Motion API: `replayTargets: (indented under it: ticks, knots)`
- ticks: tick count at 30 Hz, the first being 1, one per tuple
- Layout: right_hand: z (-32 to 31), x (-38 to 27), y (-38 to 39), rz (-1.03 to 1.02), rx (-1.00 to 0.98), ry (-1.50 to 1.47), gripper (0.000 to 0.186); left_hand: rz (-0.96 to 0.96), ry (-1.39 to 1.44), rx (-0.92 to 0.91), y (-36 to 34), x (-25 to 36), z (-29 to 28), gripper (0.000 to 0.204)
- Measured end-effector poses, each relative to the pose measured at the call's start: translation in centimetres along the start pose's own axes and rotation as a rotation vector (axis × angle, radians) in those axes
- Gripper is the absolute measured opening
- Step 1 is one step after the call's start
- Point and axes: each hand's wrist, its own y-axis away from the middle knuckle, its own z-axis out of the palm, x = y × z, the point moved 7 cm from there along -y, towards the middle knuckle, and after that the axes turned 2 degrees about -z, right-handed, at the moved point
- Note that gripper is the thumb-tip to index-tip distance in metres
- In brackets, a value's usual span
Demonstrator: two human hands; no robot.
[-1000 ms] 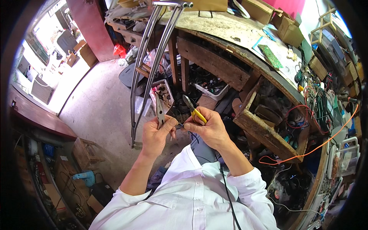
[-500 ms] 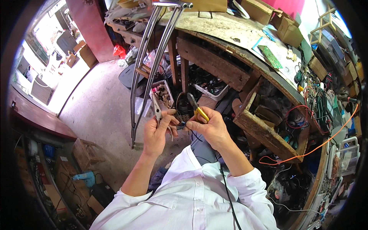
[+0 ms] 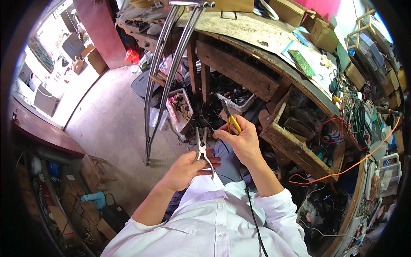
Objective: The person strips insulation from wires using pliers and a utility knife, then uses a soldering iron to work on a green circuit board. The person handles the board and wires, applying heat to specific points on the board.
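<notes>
My left hand (image 3: 184, 170) is closed on bare-metal long-nose pliers (image 3: 201, 150). Their jaws point away from me and stand apart, with one handle running back along my fingers. To its right, my right hand (image 3: 243, 139) grips yellow-handled pliers (image 3: 231, 121) whose dark jaws point up and away. The thumb and forefinger of that same hand also pinch a thin cable (image 3: 226, 148), which trails down toward my lap. A fine strand seems to stick out beyond the fingertips. The two tools do not touch.
A pair of metal crutch-like tubes (image 3: 155, 85) stands ahead on the left. Beyond my hands are a carton of small parts (image 3: 188, 121) and a white bin (image 3: 249, 104). A cluttered workbench (image 3: 239, 26) and an open wooden drawer (image 3: 295, 156) lie to the right.
My left hand has come down and right, turning the long-nose pliers, whose jaws have spread apart. My right hand has moved slightly right, and the yellow-handled pliers point more upright.
</notes>
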Motion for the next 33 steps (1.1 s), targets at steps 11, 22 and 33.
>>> replayTargets:
  ticks: [11,22,33]
  knots:
    - [-0.3,-1.6,0.8,-0.030,-0.027,0.289,0.021,0.184,-0.924,0.366,0.7,2.2,-0.3,0.021]
    - [0.5,-2.2,1.2,-0.134,-0.061,0.357,0.023,0.215,-0.857,0.323,0.9,2.4,0.5,0.023]
    - [0.4,-3.3,1.4,-0.184,-0.068,0.427,0.021,0.134,-0.473,0.208,0.4,0.6,0.2,0.024]
